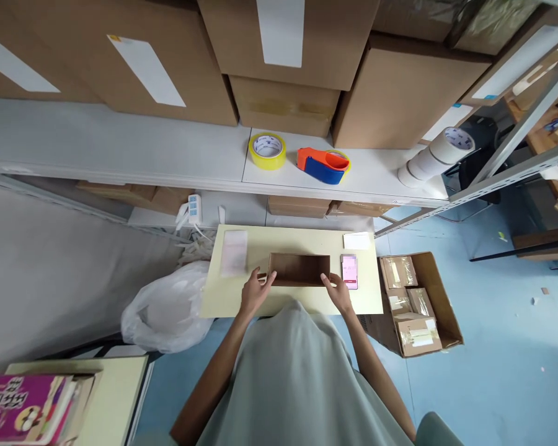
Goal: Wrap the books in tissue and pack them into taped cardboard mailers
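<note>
A small brown cardboard box (299, 270) sits at the near middle of the cream table (288, 238), its top open and no contents showing inside. My left hand (255, 292) grips its left end, thumb on the near corner. At the opposite end my right hand (337, 292) holds the box the same way, thumb over the rim. Right of the box lies a phone (349, 271) with a lit pink screen. Behind the phone is a white slip or card (357, 240). A pale sheet or flat packet (234, 253) rests on the table's left side.
A grey shelf (167, 148) carries large cartons (288, 37), yellow tape (267, 151), an orange-blue tape dispenser (323, 165) and white rolls (437, 156). An open carton (439, 291) of small boxes stands right. A plastic bag (167, 306) and books (23, 406) are left.
</note>
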